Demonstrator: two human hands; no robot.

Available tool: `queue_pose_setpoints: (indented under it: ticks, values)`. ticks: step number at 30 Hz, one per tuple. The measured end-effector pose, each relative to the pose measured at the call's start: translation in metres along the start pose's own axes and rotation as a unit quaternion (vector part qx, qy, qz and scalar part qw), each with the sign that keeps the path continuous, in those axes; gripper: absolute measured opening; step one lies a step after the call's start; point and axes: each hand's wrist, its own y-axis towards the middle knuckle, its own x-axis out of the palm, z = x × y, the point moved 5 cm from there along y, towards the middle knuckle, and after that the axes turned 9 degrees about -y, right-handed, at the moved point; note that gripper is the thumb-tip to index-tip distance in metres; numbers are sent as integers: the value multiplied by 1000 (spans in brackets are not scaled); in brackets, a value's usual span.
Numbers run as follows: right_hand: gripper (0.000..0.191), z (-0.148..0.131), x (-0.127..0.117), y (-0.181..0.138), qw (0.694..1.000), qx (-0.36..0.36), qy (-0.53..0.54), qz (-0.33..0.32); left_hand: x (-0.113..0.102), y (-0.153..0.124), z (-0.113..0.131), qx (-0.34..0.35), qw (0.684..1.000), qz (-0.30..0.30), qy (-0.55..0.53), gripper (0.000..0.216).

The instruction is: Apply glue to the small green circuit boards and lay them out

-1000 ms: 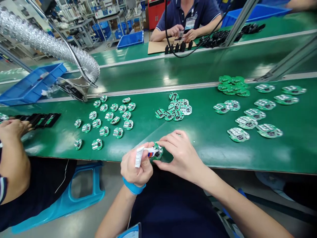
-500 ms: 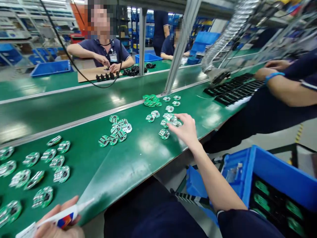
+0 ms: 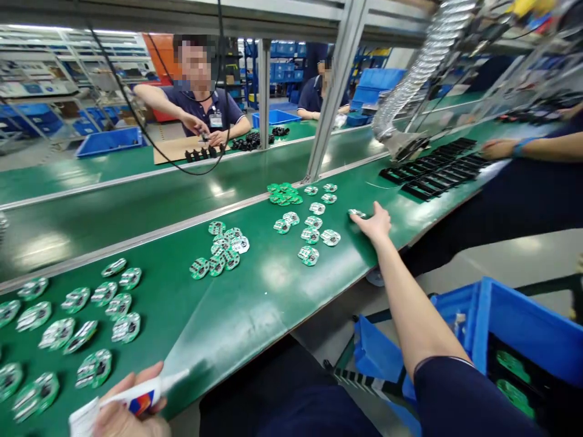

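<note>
My right hand (image 3: 377, 226) reaches far out over the green conveyor belt (image 3: 273, 291), and its fingertips pinch a round green circuit board (image 3: 357, 213) lying on the belt. A loose group of similar boards (image 3: 314, 233) lies just left of that hand. At the bottom left edge my left hand (image 3: 122, 416) is closed round a white glue tube (image 3: 136, 397) whose nozzle points right. More round boards (image 3: 77, 321) lie in rows near my left hand, and a small pile (image 3: 223, 249) sits mid-belt.
Black trays (image 3: 437, 167) lie on the belt at the right under a foil duct (image 3: 419, 67), where a co-worker's arm (image 3: 523, 149) rests. A metal post (image 3: 334, 91) rises from the belt's far edge. A blue bin (image 3: 523, 340) stands by my right knee. Another person (image 3: 200, 115) works across the line.
My view swung right from the board I was gluing at the belt's edge. My right hand has moved further right across the belt with one board at its fingertips. The left still holds the tube.
</note>
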Motion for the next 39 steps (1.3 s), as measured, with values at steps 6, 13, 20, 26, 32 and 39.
queue_pose_setpoints:
  ticks: [6, 13, 20, 26, 32, 39]
  values:
    - [82, 2, 7, 1, 998, 42, 37, 17, 0, -22, 38, 81, 992, 85, -54, 51]
    - [60, -47, -30, -38, 983, -70, 85, 147, -6, -21, 31, 78, 988, 99, -87, 45]
    - [32, -218, -5, -184, 884, -390, 172, -192, -5, -24, 29, 118, 985, 69, -107, 39]
    - [32, -266, 34, -228, 885, -344, 173, -263, -17, -28, 25, 110, 986, 77, -104, 37]
    - [23, -250, 40, -223, 879, -253, 268, -303, -20, -27, 19, 99, 989, 71, -87, 40]
    - [39, -204, -6, -285, 834, -166, 412, -326, 9, -28, 23, 82, 992, -10, -91, 39]
